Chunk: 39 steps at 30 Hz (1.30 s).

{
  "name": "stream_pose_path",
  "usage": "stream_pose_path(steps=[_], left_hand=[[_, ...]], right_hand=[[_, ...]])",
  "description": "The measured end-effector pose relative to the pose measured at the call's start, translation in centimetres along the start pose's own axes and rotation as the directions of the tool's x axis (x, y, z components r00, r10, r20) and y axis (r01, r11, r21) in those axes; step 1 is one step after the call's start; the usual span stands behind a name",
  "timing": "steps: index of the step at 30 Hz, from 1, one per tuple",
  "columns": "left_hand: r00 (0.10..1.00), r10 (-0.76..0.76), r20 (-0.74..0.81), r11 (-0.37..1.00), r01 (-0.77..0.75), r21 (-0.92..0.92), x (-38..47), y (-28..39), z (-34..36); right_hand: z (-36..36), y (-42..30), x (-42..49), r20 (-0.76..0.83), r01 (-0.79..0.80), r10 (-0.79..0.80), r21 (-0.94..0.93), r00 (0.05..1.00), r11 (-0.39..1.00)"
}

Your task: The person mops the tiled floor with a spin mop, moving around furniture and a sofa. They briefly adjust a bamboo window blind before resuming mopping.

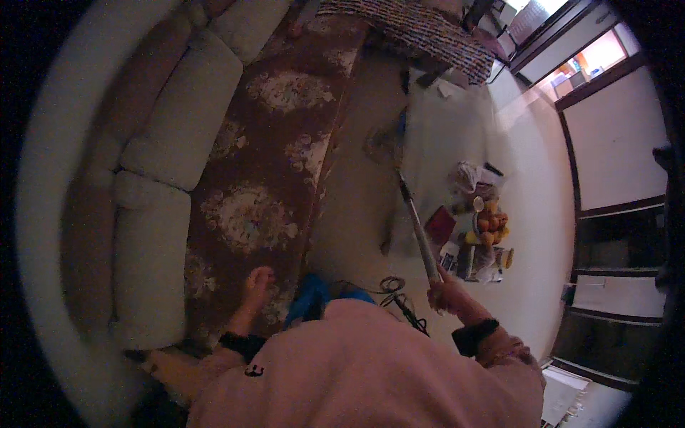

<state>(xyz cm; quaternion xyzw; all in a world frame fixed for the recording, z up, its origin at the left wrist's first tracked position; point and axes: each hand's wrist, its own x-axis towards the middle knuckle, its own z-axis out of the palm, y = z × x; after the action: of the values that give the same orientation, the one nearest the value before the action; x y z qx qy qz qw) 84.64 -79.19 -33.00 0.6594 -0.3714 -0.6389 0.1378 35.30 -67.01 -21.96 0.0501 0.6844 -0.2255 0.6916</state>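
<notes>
My right hand is closed around the upper end of a long pale pole, which slants away from me over the near side of a low table. A blurred, brownish head seems to be at the pole's far end, down by the floor; I cannot tell whether it is a mop or a broom. My left hand hangs over the dark red floral rug and holds nothing visible. Its fingers look loosely curled, but blur hides how far they are closed.
On the table are a red flat item, oranges, a crumpled white cloth and a jar. A coiled cable lies near my feet. A pale sofa runs along the left. Patterned fabric hangs ahead.
</notes>
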Motion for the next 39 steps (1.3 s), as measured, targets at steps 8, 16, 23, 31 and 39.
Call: stream_pose_path(steps=[8,16,23,31,39], left_hand=[[0.984,-0.086,-0.159,0.994,0.097,0.059,8.0,6.3,-5.7],[0.987,0.123,-0.104,0.984,-0.107,0.14,22.9,8.7,-2.3],[0.999,-0.037,0.008,0.958,0.034,0.286,31.1,18.7,8.4],[0.991,-0.104,-0.081,0.963,0.121,0.243,37.4,22.7,13.3],[0.975,-0.214,-0.059,0.892,0.22,0.396,37.5,24.9,15.7]], right_hand=[[3.4,-7.8,0.6,-0.155,-0.108,0.084,-0.155,0.984,0.982],[-0.5,-24.5,12.5,-0.021,0.099,-0.107,-0.225,0.994,0.969],[-12.7,-42.2,38.6,0.514,0.677,-0.57,-0.729,0.64,0.102],[-11.8,-66.6,65.8,0.101,0.309,-0.292,-0.31,0.951,0.899],[-11.0,-70.5,72.3,0.071,0.328,-0.328,-0.394,0.942,0.858]])
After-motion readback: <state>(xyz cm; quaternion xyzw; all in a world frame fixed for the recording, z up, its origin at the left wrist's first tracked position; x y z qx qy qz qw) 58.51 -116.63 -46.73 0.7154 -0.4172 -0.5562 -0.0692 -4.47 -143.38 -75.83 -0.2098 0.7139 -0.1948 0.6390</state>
